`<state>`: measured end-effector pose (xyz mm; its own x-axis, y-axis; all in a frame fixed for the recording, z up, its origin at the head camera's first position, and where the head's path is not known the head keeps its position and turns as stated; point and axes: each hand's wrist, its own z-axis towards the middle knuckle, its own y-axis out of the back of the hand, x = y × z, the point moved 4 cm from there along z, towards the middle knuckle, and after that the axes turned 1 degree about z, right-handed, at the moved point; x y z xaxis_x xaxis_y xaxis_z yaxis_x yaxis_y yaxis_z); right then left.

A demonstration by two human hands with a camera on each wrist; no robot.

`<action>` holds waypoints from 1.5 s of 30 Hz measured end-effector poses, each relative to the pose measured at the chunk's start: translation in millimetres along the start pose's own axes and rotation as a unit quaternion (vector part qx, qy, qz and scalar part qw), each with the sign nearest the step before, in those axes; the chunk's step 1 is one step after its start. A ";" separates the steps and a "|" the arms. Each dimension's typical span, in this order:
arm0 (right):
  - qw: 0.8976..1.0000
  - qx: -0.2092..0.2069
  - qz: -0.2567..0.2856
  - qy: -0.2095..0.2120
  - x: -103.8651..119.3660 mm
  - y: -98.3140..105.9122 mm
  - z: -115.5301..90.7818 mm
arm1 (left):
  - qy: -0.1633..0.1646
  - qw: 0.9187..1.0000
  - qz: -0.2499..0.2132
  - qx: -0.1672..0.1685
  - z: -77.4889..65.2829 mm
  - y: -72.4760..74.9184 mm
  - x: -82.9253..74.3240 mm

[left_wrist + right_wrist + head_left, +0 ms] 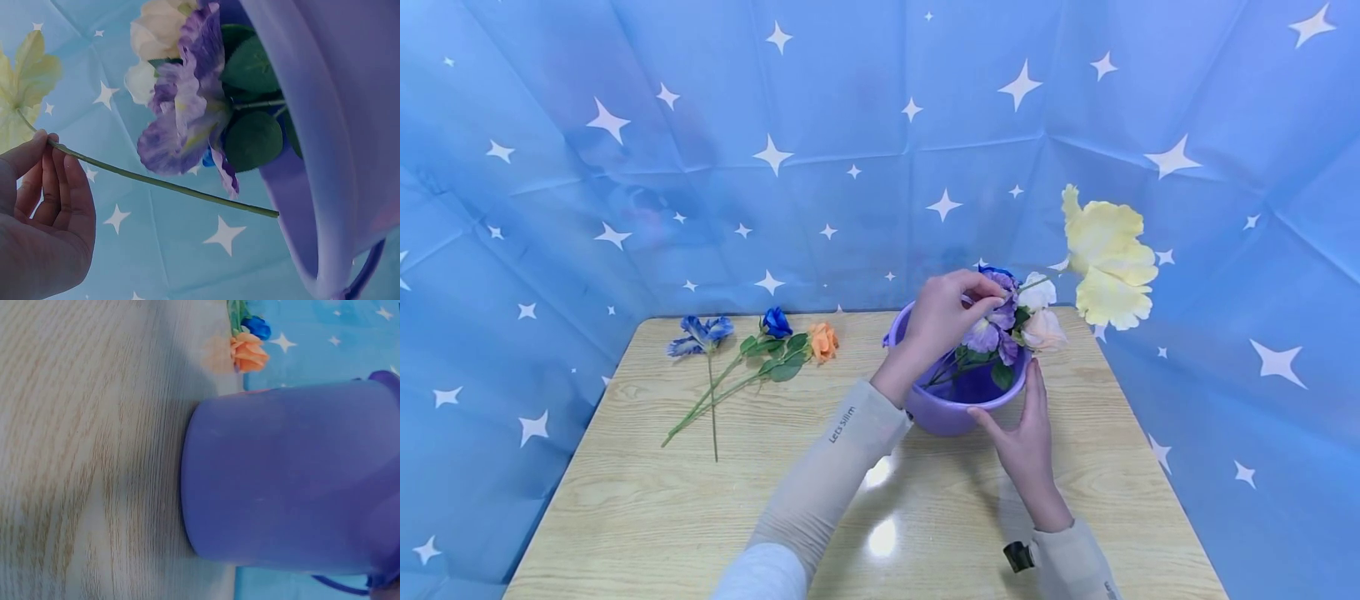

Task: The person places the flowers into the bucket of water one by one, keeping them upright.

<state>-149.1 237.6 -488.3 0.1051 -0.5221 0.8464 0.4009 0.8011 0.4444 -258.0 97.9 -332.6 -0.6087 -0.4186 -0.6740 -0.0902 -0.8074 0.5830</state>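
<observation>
Held 1 big yellow flower (1108,258) up in the air, at the right and past the rim of a purple bucket (946,421). Pinched its thin green stem (169,185) between the thumb and fingertips of the left hand (946,310), above the bucket. Saw the loose end of the stem just beside the bucket's mouth in the left wrist view, but could not tell about any touching there. Put the right hand (1026,437) on the near right side of the bucket, with the thumb at the near rim and straight fingers along the right side.

Saw more flowers inside the bucket, bunched to the right: a purple flower (985,333), a white flower (1037,290), a pale pink rose (1043,331) and, at the far side, a bit of a blue flower (985,269). Saw green leaves among them.

Spotted 3 flowers lying on the wood table (625,500), at the far left: a frilly blue flower (700,335), then a blue rose (777,323), then an orange rose (823,342) closest to the bucket. Saw their stems crossing. Noticed a pale sleeve (831,475) on the left arm, and blue cloth (850,108) with white stars behind the table.
</observation>
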 end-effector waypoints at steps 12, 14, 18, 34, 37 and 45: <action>1.000 -0.003 -0.005 0.001 0.8 1.0 -0.8 | 0.024 1.000 0.004 0.015 -5.8 -18.4 11.4; 1.000 -0.002 -0.004 0.001 1.0 1.1 -0.9 | 0.034 0.999 0.008 0.018 -7.9 -21.0 15.2; 1.000 -0.001 0.000 -0.001 2.2 2.2 -1.2 | 0.054 0.998 0.003 0.021 -12.3 -25.3 23.3; 1.000 0.007 -0.013 -0.026 1.0 1.7 -5.8 | 0.091 0.995 -0.015 -0.036 -37.6 -41.6 69.3; 1.000 0.004 -0.010 -0.029 1.0 1.8 -7.4 | 0.102 0.992 -0.025 -0.075 -41.3 -41.5 76.4; 1.000 0.000 -0.005 -0.022 4.1 2.8 -7.3 | 0.145 0.982 -0.020 -0.123 -43.9 -36.5 80.9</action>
<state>-140.9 235.5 -485.7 0.0607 -0.5165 0.8541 0.4020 0.7959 0.4527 -269.3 75.3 -428.4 -0.3559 -0.4567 -0.8154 0.1051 -0.8865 0.4507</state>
